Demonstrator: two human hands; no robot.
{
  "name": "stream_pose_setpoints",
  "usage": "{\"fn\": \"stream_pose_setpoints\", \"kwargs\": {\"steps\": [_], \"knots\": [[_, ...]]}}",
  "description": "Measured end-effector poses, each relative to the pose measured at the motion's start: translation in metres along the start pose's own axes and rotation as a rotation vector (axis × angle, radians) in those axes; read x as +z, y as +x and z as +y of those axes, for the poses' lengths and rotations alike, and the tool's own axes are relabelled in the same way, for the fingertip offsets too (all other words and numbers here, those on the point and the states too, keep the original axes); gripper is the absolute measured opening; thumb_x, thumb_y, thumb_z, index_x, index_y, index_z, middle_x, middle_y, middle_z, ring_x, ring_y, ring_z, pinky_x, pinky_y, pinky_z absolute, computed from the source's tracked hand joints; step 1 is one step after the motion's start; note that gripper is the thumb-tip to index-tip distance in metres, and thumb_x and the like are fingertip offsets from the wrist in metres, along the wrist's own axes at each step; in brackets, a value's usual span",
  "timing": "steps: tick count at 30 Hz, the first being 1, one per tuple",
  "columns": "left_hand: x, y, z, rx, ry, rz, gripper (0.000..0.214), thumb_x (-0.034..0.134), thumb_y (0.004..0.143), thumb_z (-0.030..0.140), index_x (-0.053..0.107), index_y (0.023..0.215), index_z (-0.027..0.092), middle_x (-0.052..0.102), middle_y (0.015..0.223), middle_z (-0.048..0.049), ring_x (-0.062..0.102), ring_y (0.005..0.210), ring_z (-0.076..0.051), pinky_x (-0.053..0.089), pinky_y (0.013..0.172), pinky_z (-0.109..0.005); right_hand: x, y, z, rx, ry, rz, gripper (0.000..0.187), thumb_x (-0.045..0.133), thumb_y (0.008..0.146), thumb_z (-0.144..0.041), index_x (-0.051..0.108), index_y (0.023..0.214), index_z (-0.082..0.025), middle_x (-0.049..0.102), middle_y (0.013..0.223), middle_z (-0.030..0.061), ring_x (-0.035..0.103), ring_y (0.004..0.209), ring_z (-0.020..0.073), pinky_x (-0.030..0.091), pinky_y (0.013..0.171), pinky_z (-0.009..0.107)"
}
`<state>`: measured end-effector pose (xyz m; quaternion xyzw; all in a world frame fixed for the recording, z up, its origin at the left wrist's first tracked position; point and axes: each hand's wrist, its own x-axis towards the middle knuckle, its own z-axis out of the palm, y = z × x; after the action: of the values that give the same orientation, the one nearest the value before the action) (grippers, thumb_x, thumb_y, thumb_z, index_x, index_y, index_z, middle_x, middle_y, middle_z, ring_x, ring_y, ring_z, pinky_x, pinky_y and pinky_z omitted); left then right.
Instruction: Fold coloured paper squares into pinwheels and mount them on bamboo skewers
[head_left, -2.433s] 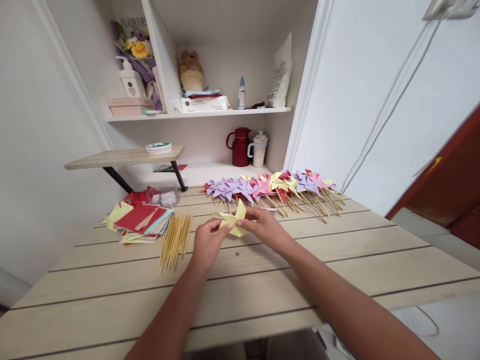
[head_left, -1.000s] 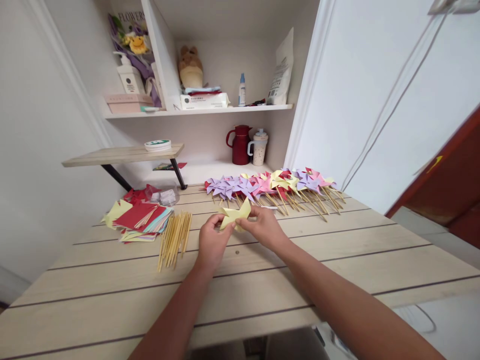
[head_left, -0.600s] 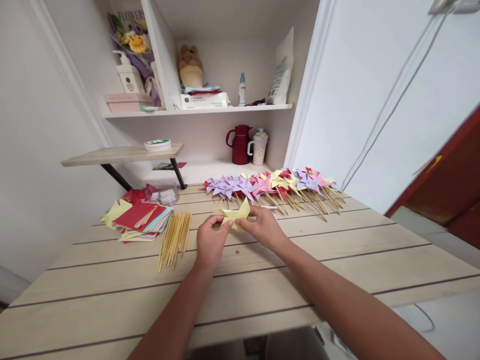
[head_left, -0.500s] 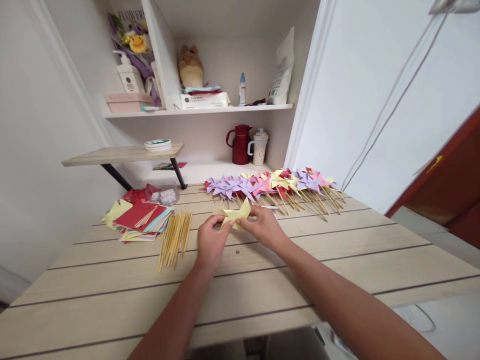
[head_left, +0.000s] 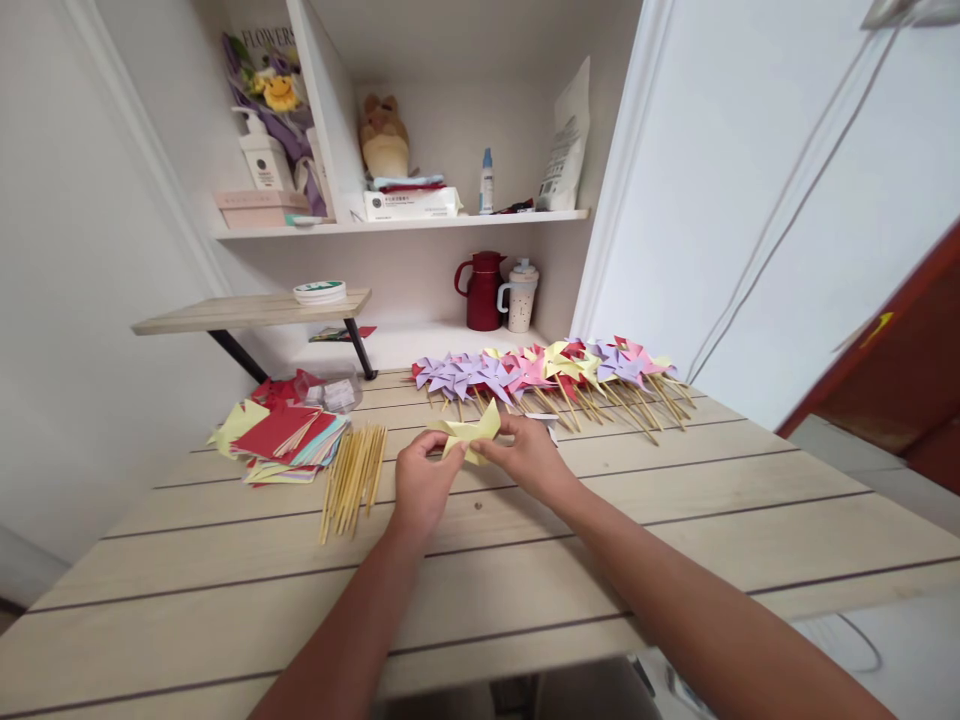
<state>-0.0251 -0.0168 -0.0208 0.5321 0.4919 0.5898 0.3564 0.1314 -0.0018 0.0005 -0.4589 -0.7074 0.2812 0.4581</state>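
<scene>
Both hands hold a pale yellow folded paper pinwheel point(head_left: 472, 432) just above the wooden table point(head_left: 675, 520). My left hand point(head_left: 420, 485) pinches its left side with closed fingers. My right hand point(head_left: 529, 455) pinches its right side, fingers closed too. A bundle of wooden sticks point(head_left: 352, 475) lies left of my left hand. Beyond my hands stretches a row of finished pinwheels on sticks point(head_left: 547, 375), purple, pink, red and yellow.
A stack of red, yellow and teal paper squares point(head_left: 281, 438) lies at the left, with a clear plastic packet point(head_left: 334, 392) behind it. A small raised shelf point(head_left: 247, 312) carries a tape roll point(head_left: 319, 292). A red jug point(head_left: 480, 292) and a cup point(head_left: 519, 297) stand in the alcove.
The yellow pinwheel has been lowered slightly and drawn closer between both hands; since a second ago the hands have barely moved. The view has shifted a little.
</scene>
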Motion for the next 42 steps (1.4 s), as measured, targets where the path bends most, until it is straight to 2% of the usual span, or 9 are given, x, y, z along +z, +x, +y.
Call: {"fn": "stream_pose_setpoints", "kwargs": {"steps": [4,10,13,16,19,22,28,37,42], "knots": [[-0.001,0.002,-0.002,-0.102,-0.124,0.067,0.020,0.075,0.066,0.031,0.074,0.078,0.015,0.074,0.079,-0.0053,0.065,0.073,-0.018,0.049,0.072,-0.028,0.003,0.001,0.004,-0.051,0.026,0.004,0.012,0.063,0.077,-0.030,0.066,0.077,-0.018,0.067,0.076,0.0021,0.060,0.075,0.0191,0.046,0.071,0.030],[-0.011,0.009,-0.008,-0.200,-0.166,0.208,0.019,0.075,0.063,0.031,0.073,0.074,0.016,0.072,0.072,-0.0028,0.064,0.066,-0.016,0.046,0.065,-0.026,0.005,-0.001,0.005,-0.019,0.099,0.047,0.028,0.063,0.078,-0.028,0.065,0.105,-0.020,0.065,0.079,-0.0003,0.062,0.079,0.0185,0.046,0.080,0.033],[-0.015,0.011,-0.011,-0.205,-0.190,0.259,0.020,0.075,0.061,0.031,0.074,0.075,0.016,0.072,0.071,-0.0021,0.064,0.067,-0.016,0.046,0.064,-0.026,-0.001,-0.002,0.004,-0.034,0.082,0.037,0.016,0.062,0.078,-0.025,0.064,0.093,-0.020,0.065,0.077,-0.0003,0.061,0.077,0.0175,0.046,0.078,0.031],[-0.018,0.012,-0.010,-0.211,-0.194,0.301,0.023,0.077,0.060,0.032,0.074,0.077,0.016,0.071,0.072,-0.0017,0.063,0.067,-0.016,0.045,0.063,-0.026,-0.009,-0.005,0.004,-0.006,0.044,-0.206,0.003,0.061,0.076,-0.021,0.063,0.076,-0.019,0.065,0.072,-0.0006,0.059,0.071,0.0155,0.045,0.069,0.028],[-0.019,0.012,-0.008,-0.225,-0.201,0.310,0.026,0.077,0.059,0.033,0.074,0.077,0.015,0.070,0.072,-0.0014,0.061,0.065,-0.015,0.044,0.060,-0.025,-0.015,-0.007,0.007,0.059,0.014,-0.483,0.007,0.061,0.074,-0.016,0.067,0.075,-0.019,0.068,0.074,-0.0007,0.060,0.069,0.0141,0.045,0.066,0.025],[-0.019,0.011,-0.006,-0.224,-0.208,0.303,0.025,0.077,0.060,0.034,0.073,0.075,0.015,0.068,0.067,0.0001,0.059,0.062,-0.014,0.043,0.059,-0.025,-0.016,-0.008,0.012,0.116,0.008,-0.575,0.011,0.063,0.074,-0.016,0.071,0.081,-0.019,0.072,0.077,0.0000,0.063,0.070,0.0145,0.046,0.067,0.025],[-0.017,0.008,-0.005,-0.182,-0.219,0.256,0.024,0.078,0.061,0.035,0.072,0.073,0.016,0.065,0.064,0.0014,0.059,0.063,-0.014,0.043,0.061,-0.025,-0.008,-0.009,0.019,0.127,0.026,-0.567,0.009,0.072,0.070,-0.023,0.076,0.077,-0.020,0.075,0.075,0.0009,0.066,0.069,0.0164,0.048,0.065,0.026],[-0.017,0.008,-0.004,-0.193,-0.261,0.240,0.030,0.081,0.059,0.039,0.071,0.074,0.015,0.068,0.070,-0.0003,0.059,0.062,-0.014,0.044,0.061,-0.026,0.010,-0.013,0.021,0.064,-0.033,-0.474,0.015,0.061,0.071,-0.012,0.074,0.070,-0.019,0.072,0.070,0.0003,0.061,0.065,0.0148,0.046,0.062,0.024],[-0.019,0.009,-0.003,-0.185,-0.284,0.266,0.029,0.082,0.059,0.037,0.072,0.076,0.015,0.070,0.073,-0.0015,0.061,0.066,-0.014,0.046,0.065,-0.026,0.004,-0.009,0.017,0.053,-0.069,-0.570,0.017,0.059,0.069,-0.009,0.072,0.067,-0.020,0.070,0.073,0.0000,0.060,0.067,0.0148,0.045,0.063,0.023]]}}
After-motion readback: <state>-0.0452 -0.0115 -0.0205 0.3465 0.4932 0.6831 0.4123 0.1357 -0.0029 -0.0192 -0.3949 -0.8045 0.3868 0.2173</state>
